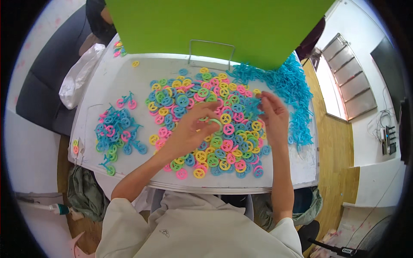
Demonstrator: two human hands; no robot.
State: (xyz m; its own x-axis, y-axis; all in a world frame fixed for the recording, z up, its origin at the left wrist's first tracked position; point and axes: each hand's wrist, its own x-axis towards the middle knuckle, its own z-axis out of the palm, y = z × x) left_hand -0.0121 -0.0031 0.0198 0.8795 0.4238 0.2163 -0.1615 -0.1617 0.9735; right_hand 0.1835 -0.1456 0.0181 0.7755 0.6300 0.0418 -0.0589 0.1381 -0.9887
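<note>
The left hand (193,127) pinches one light-green plastic wheel (220,124); the right hand (276,112) seems to pinch a blurred blue plastic frame (251,106). Near them, many multicoloured plastic wheels (228,129) are loose; at far right, many blue plastic frames (289,88) remain wheelless; at left, a smaller heap (115,129) looks already joined.

L fingers (207,105) w/ wheel (220,124) (grn)

Wooden floor (329,163) — white wall (365,146)
</note>
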